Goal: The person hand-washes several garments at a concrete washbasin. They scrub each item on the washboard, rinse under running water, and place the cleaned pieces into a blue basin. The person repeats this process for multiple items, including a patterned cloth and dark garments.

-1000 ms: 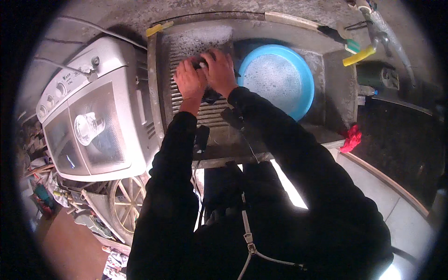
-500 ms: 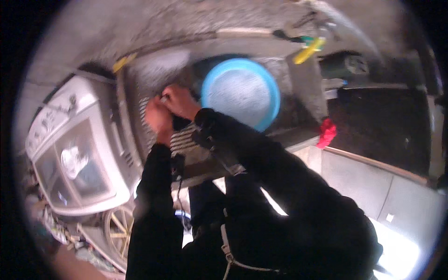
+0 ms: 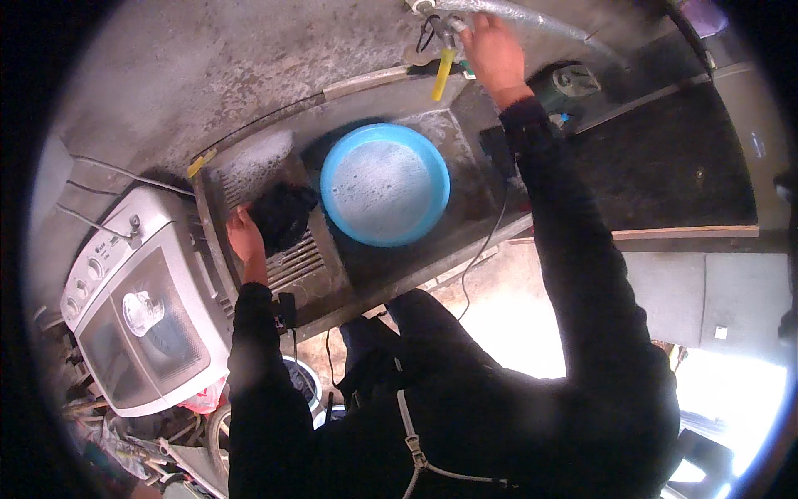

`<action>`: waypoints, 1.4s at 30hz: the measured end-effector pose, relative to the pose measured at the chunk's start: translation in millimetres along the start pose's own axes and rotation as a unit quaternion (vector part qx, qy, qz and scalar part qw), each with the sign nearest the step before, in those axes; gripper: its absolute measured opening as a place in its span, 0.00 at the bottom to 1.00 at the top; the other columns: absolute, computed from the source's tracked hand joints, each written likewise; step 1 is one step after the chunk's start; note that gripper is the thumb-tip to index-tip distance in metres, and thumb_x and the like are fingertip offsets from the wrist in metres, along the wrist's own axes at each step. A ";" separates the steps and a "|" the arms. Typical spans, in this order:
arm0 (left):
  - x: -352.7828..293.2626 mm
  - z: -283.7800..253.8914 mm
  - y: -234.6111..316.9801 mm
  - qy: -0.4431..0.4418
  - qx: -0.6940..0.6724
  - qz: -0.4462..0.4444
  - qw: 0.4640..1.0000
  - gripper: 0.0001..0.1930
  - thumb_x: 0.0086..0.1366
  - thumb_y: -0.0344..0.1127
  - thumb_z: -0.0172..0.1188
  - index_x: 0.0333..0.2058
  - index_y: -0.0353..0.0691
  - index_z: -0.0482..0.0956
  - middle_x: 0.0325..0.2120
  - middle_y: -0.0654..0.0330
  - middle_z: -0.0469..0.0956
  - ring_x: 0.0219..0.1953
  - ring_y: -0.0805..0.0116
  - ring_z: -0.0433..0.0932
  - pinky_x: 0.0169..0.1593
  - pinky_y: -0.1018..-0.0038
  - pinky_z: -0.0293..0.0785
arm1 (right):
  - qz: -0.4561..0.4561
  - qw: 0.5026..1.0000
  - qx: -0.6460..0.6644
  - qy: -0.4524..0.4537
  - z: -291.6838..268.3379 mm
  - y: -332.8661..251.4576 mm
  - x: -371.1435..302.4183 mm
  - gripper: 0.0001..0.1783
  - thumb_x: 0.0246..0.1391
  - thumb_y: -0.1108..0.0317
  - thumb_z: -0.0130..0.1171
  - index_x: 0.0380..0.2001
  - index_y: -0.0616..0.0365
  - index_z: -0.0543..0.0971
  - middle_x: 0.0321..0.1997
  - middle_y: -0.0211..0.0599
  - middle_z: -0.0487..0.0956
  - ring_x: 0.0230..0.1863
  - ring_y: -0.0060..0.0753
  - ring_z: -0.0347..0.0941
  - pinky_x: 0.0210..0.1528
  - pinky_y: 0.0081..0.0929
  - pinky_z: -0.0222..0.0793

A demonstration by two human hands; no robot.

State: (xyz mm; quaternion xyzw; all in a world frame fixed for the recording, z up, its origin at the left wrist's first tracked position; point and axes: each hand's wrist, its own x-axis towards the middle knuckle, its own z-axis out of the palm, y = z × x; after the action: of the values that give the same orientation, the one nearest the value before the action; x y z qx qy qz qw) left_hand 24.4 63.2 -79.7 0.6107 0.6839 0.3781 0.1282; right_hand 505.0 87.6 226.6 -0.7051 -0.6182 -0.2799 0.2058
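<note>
A wet black cloth [image 3: 285, 218] lies bunched on the ribbed washboard [image 3: 291, 264] at the left of the concrete sink. My left hand [image 3: 247, 240] is at the cloth's left edge, fingers curled in against it. My right hand [image 3: 496, 60] reaches up to the metal tap [image 3: 449, 27] on the back wall, fingers closed at its handle. From the tap hangs a yellow spout piece [image 3: 443, 75]. Right of the washboard stands a light-blue basin [image 3: 440, 185] of foamy, sudsy water [image 3: 378, 187].
The concrete sink's front rim [image 3: 416, 287] runs between me and the basin. White foam [image 3: 258, 160] covers the washboard's far end. A twin-tub washing machine [image 3: 154, 299] stands left of the sink. At right lies a dark countertop [image 3: 665, 166]. A thin cable [image 3: 496, 229] hangs over the front rim.
My right hand has left the washboard and moved up and right to the tap. My left hand has shifted slightly left and down, and the black cloth shows more fully.
</note>
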 end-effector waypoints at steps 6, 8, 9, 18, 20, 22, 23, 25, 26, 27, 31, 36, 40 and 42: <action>-9.8 -47.1 27.3 0.037 0.045 0.025 0.998 0.16 0.70 0.42 0.45 0.43 0.39 0.77 0.43 0.51 0.76 0.45 0.48 0.73 0.49 0.60 0.68 | 0.029 0.969 0.233 -0.083 52.1 39.3 0.7 0.21 0.63 0.52 0.42 0.41 0.53 0.79 0.26 0.41 0.80 0.30 0.50 0.77 0.37 0.43 0.73; -13.3 -53.3 35.2 0.082 0.066 0.033 0.994 0.14 0.70 0.40 0.46 0.44 0.39 0.76 0.44 0.51 0.75 0.46 0.49 0.72 0.50 0.60 0.69 | 0.014 0.942 0.321 -0.095 55.8 49.3 1.2 0.22 0.64 0.50 0.41 0.41 0.54 0.79 0.28 0.41 0.81 0.32 0.47 0.78 0.39 0.39 0.73; -14.9 -54.2 39.6 0.086 0.065 0.044 0.993 0.13 0.70 0.39 0.47 0.44 0.38 0.75 0.44 0.51 0.74 0.47 0.49 0.72 0.50 0.60 0.68 | 0.020 0.928 0.360 -0.095 55.7 53.5 1.9 0.23 0.64 0.50 0.41 0.42 0.54 0.79 0.29 0.41 0.81 0.33 0.46 0.79 0.40 0.37 0.74; -17.5 -8.9 129.1 0.084 -0.051 0.131 0.987 0.11 0.65 0.29 0.50 0.46 0.38 0.74 0.45 0.52 0.74 0.49 0.55 0.73 0.54 0.65 0.67 | 0.067 0.763 0.634 -0.106 67.8 62.6 -14.4 0.27 0.66 0.50 0.40 0.48 0.66 0.74 0.43 0.46 0.81 0.42 0.36 0.79 0.50 0.29 0.73; -22.9 28.6 163.8 0.079 -0.226 0.143 0.960 0.11 0.64 0.26 0.51 0.44 0.38 0.75 0.44 0.55 0.76 0.47 0.63 0.74 0.51 0.70 0.69 | 0.186 0.658 0.728 -0.049 87.9 50.2 -49.1 0.25 0.66 0.53 0.41 0.49 0.65 0.73 0.45 0.44 0.79 0.44 0.35 0.78 0.50 0.27 0.72; -41.7 72.6 204.0 -0.052 -0.495 0.001 0.867 0.12 0.61 0.23 0.52 0.44 0.38 0.77 0.40 0.59 0.78 0.43 0.69 0.75 0.47 0.75 0.71 | 0.187 0.738 0.642 -0.090 111.1 34.5 -100.1 0.21 0.65 0.58 0.42 0.49 0.64 0.72 0.45 0.42 0.78 0.45 0.33 0.76 0.49 0.25 0.71; -47.5 91.7 221.9 -0.152 -0.490 -0.059 0.856 0.13 0.62 0.23 0.51 0.46 0.36 0.76 0.42 0.59 0.77 0.43 0.71 0.75 0.48 0.76 0.72 | 0.244 0.748 0.596 -0.158 124.6 27.5 -123.3 0.18 0.63 0.62 0.44 0.47 0.64 0.74 0.42 0.39 0.78 0.42 0.30 0.75 0.45 0.24 0.72; -59.3 133.7 259.7 -0.301 -0.507 -0.191 0.785 0.15 0.64 0.23 0.51 0.49 0.33 0.74 0.43 0.58 0.76 0.42 0.72 0.75 0.48 0.78 0.72 | 0.439 0.549 0.672 -0.232 151.6 10.2 -171.3 0.13 0.58 0.70 0.47 0.42 0.63 0.78 0.33 0.32 0.78 0.34 0.25 0.74 0.34 0.23 0.73; -64.1 154.7 277.5 -0.343 -0.542 -0.253 0.724 0.15 0.64 0.23 0.51 0.50 0.33 0.73 0.43 0.58 0.76 0.42 0.72 0.75 0.48 0.79 0.73 | 0.414 0.520 0.712 -0.226 162.9 5.7 -187.3 0.14 0.58 0.70 0.47 0.43 0.63 0.77 0.36 0.34 0.77 0.37 0.25 0.74 0.38 0.22 0.72; -67.2 171.8 289.0 -0.341 -0.561 -0.255 0.710 0.15 0.64 0.24 0.51 0.50 0.32 0.73 0.42 0.57 0.76 0.41 0.72 0.75 0.48 0.80 0.72 | 0.421 0.496 0.723 -0.232 172.0 1.6 -199.8 0.14 0.59 0.70 0.46 0.45 0.63 0.75 0.39 0.36 0.77 0.40 0.26 0.74 0.42 0.21 0.71; -86.8 213.3 279.1 -0.302 -0.645 -0.318 0.626 0.14 0.64 0.25 0.51 0.49 0.32 0.73 0.42 0.58 0.75 0.42 0.72 0.75 0.48 0.80 0.72 | 0.217 0.640 0.683 -0.277 189.1 -7.4 -234.7 0.14 0.56 0.74 0.48 0.45 0.64 0.74 0.42 0.37 0.77 0.43 0.28 0.74 0.46 0.23 0.71; -138.7 215.0 184.0 -0.212 -0.368 -0.416 0.804 0.17 0.62 0.27 0.53 0.50 0.41 0.73 0.48 0.58 0.74 0.40 0.65 0.76 0.42 0.74 0.74 | 0.527 0.448 0.585 -0.422 229.8 6.3 -314.7 0.13 0.57 0.72 0.54 0.46 0.59 0.74 0.39 0.32 0.76 0.40 0.27 0.72 0.43 0.24 0.70; -160.0 228.9 115.6 -0.037 -0.450 -0.522 0.724 0.17 0.64 0.31 0.49 0.52 0.43 0.72 0.50 0.59 0.73 0.44 0.63 0.74 0.46 0.68 0.72 | 0.541 0.503 0.632 -0.235 283.5 -8.8 -379.3 0.21 0.57 0.66 0.52 0.54 0.57 0.71 0.50 0.34 0.73 0.45 0.26 0.70 0.46 0.25 0.66; -164.0 244.2 104.1 -0.039 -0.519 -0.573 0.633 0.18 0.65 0.35 0.46 0.53 0.44 0.71 0.51 0.59 0.72 0.49 0.63 0.72 0.50 0.66 0.70 | 0.572 0.490 0.613 -0.238 289.6 -38.3 -386.9 0.23 0.59 0.63 0.49 0.57 0.58 0.68 0.54 0.37 0.69 0.50 0.30 0.66 0.50 0.28 0.63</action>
State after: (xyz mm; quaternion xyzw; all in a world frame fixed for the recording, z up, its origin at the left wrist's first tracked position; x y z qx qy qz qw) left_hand 293.1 -4.9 -222.9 -0.0568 0.5817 0.4971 0.6413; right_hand 477.3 -15.1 -246.4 -0.6398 -0.1204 0.5273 0.5460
